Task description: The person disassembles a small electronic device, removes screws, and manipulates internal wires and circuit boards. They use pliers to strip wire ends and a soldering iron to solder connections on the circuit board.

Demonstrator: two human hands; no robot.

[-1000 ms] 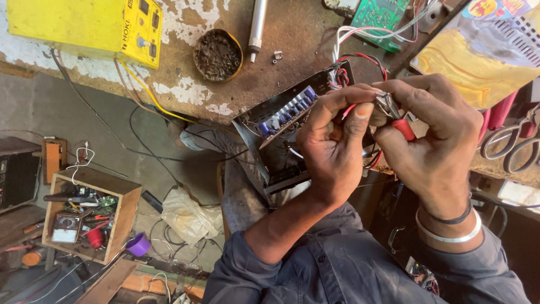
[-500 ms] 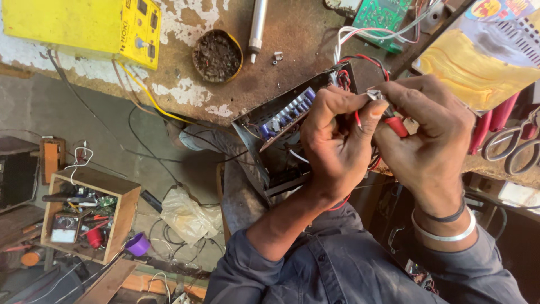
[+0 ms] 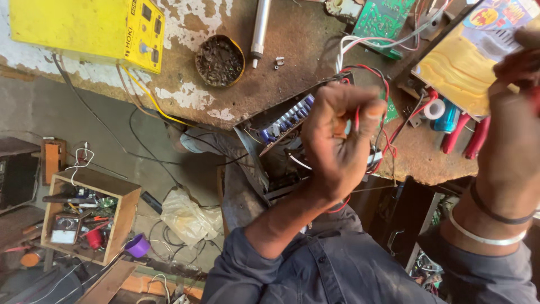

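Note:
My left hand is raised over the bench edge, its thumb and fingers pinching a thin red wire. That wire belongs to a bundle of red wires running from an open electronics chassis with a row of blue capacitors just behind the hand. My right hand, with bangles at the wrist, is at the far right edge, curled around a red-handled tool that is mostly cut off by the frame.
On the rusty bench lie a yellow instrument box, a round tin of scraps, a metal rod, a green circuit board, a yellow package and red-handled pliers. A wooden tool box stands on the floor.
The hands have separated. My right hand has pulled away to the right edge with the red-handled tool, while my left hand stays at the chassis holding the red wire.

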